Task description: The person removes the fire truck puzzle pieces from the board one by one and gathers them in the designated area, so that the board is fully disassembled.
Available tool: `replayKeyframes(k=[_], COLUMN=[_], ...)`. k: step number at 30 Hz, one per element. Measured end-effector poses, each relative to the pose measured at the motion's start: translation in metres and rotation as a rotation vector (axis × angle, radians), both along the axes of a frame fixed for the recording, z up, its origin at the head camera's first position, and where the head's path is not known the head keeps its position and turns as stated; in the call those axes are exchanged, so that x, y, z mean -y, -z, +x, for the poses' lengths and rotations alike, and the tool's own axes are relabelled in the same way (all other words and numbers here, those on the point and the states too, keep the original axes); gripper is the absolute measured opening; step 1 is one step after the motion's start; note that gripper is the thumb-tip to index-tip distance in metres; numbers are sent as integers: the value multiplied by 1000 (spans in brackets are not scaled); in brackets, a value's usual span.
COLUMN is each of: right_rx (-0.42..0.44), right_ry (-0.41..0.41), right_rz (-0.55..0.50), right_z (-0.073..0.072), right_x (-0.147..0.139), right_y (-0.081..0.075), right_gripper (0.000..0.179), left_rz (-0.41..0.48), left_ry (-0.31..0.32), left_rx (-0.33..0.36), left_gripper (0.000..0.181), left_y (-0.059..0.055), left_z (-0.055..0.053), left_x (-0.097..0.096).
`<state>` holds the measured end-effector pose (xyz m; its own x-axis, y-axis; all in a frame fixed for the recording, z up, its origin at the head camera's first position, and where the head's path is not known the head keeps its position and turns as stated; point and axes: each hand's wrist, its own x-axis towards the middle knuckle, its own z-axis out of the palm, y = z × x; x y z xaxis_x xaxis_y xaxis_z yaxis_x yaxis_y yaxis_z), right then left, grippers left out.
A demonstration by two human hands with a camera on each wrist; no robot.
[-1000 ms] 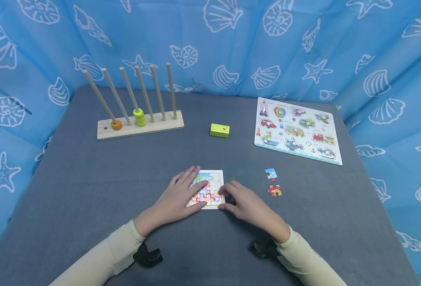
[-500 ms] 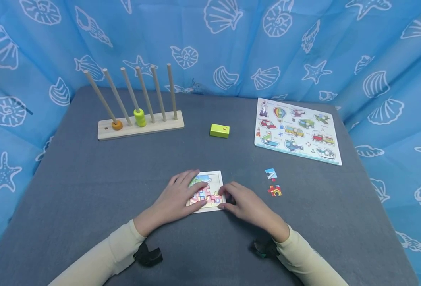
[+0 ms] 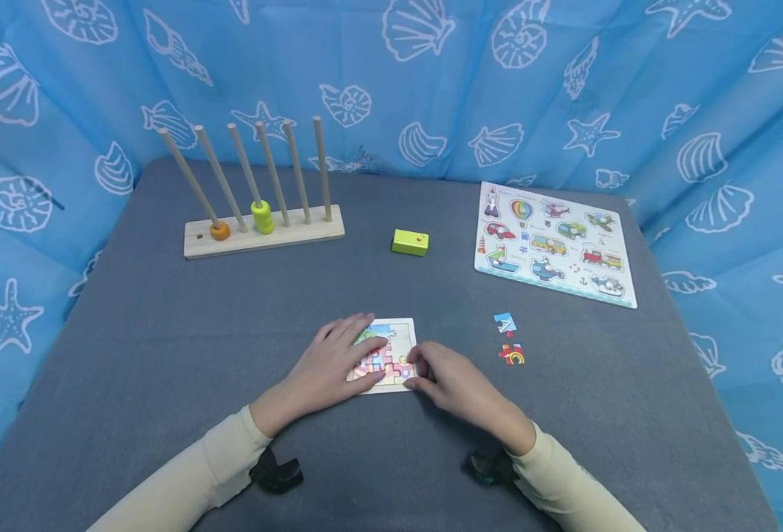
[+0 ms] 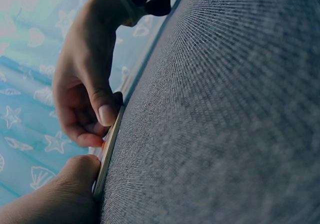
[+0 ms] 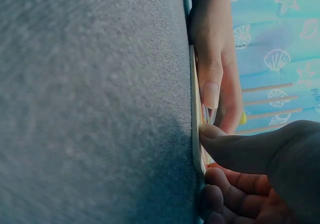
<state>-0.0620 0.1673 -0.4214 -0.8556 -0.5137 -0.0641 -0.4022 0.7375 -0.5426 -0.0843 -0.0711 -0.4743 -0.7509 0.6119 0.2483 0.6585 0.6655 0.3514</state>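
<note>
Puzzle (image 3: 397,353), yellow-green block (image 3: 410,242) well beyond

The left hand (image 3: 328,369) covers the left of the puzzle tray (image 3: 402,342) and the right hand (image 3: 454,384) blocks its right edge, leaving a narrow gap between. Bare desk (image 3: 278,295) opens toward the pegged counting stand (image 3: 298,233); loose jigsaw pieces (image 3: 513,355) obstruct the right, a yellow-green block (image 3: 409,242) the far side.
</note>
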Motion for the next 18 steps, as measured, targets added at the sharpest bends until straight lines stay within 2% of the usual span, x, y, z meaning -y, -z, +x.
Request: replayKeyframes(k=[7,18], right_rx=[10,22], right_ry=[28,56], right_rz=[-17,-29], right_z=[1,1], right_x=[1,3], right_y=[1,2], right_gripper=[24,25], left_rz=[13,-2], left_ry=[6,-8], left_rx=[-13,19], left_gripper=[49,51], left_y=[1,0], left_z=[0,0], left_x=[0,-1])
